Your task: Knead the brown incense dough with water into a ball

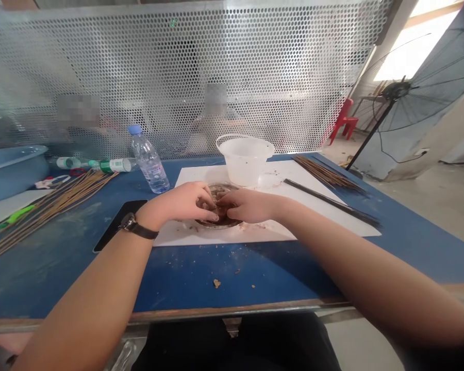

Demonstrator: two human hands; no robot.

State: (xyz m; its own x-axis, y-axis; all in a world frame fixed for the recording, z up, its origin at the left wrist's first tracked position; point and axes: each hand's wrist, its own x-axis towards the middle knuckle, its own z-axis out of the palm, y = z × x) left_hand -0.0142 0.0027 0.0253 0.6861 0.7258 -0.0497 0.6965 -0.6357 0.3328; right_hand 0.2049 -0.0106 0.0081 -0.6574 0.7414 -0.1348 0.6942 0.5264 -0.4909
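Note:
A shallow round dish [216,227] sits on a white board [266,235], and dark brown, crumbly material [222,212] lies in it. My left hand [180,202], below a wrist with a black watch, reaches into the dish from the left with its fingers curled into the material. From the right, my right hand [253,205] dips in, its fingers and thumb bent around some of the same stuff. The hands nearly meet over the middle. My fingers cover much of the dish, and the fingertips are partly hidden in the brown material.
Behind the dish stands a translucent white bucket [245,162]. A water bottle [150,162] and a black tablet-like slab [119,226] are to the left, near bundled thin sticks [58,201]. Dark sticks [328,175] lie right. A perforated metal screen [255,67] closes the back.

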